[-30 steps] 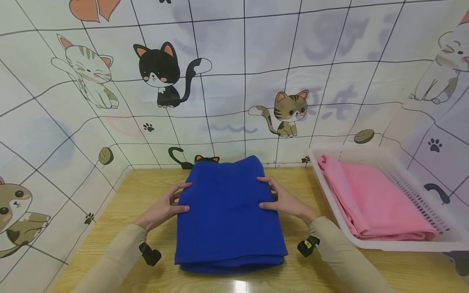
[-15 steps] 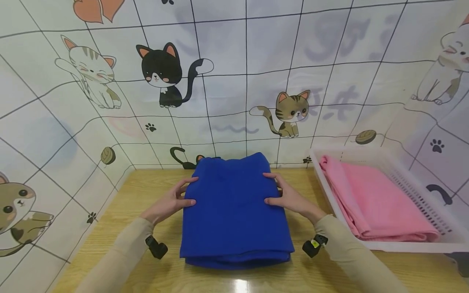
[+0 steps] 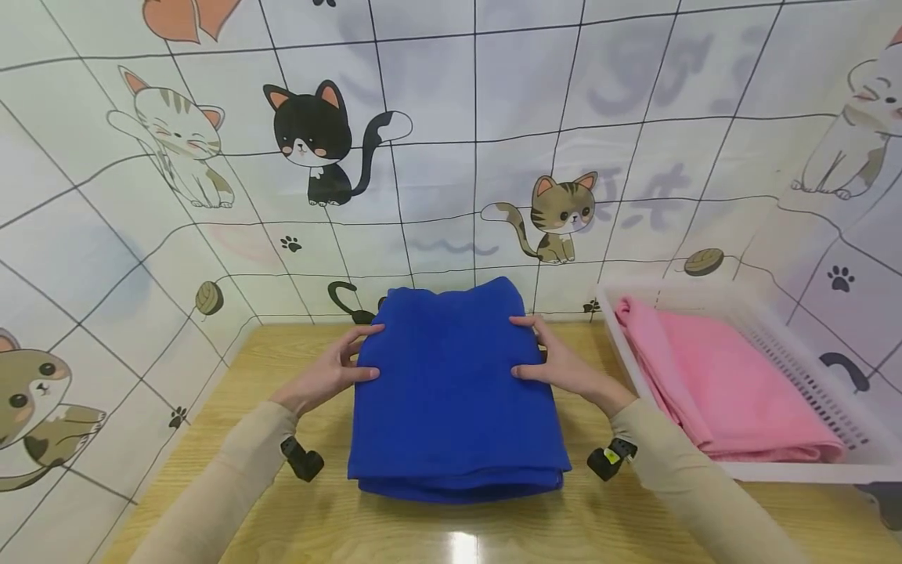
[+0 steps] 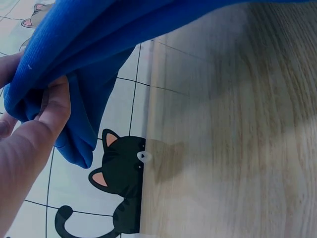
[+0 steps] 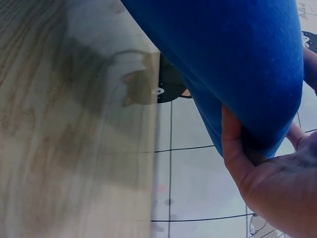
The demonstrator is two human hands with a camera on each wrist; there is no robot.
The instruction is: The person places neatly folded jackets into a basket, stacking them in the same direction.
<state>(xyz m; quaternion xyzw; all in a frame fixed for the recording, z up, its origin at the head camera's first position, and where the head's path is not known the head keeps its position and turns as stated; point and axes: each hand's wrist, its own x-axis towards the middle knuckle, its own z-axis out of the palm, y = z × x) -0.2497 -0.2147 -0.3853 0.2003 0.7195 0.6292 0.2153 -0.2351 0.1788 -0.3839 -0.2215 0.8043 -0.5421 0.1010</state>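
Note:
A folded blue cloth (image 3: 458, 392), several layers thick, is held between my two hands. At its left edge my left hand (image 3: 330, 374) grips it, with fingertips and thumb showing on top. My right hand (image 3: 567, 366) grips the opposite edge the same way. In the left wrist view the cloth (image 4: 89, 64) hangs in folds above the wooden table, with fingers curled into its edge. A rounded fold of the cloth (image 5: 247, 64) sits in the grasp of the right hand (image 5: 277, 183) in the right wrist view. Other fingers are hidden under the fabric.
On the right, a white plastic basket (image 3: 637, 368) with slotted sides holds a folded pink cloth (image 3: 733, 384). The wooden table (image 3: 282, 517) meets a wall covering (image 3: 437, 188) printed with cats at the back and sides.
Both hands have raised the blue cloth, and it sits higher in the head view and slightly to the right. The grip looks the same. The pink cloth and basket stay put.

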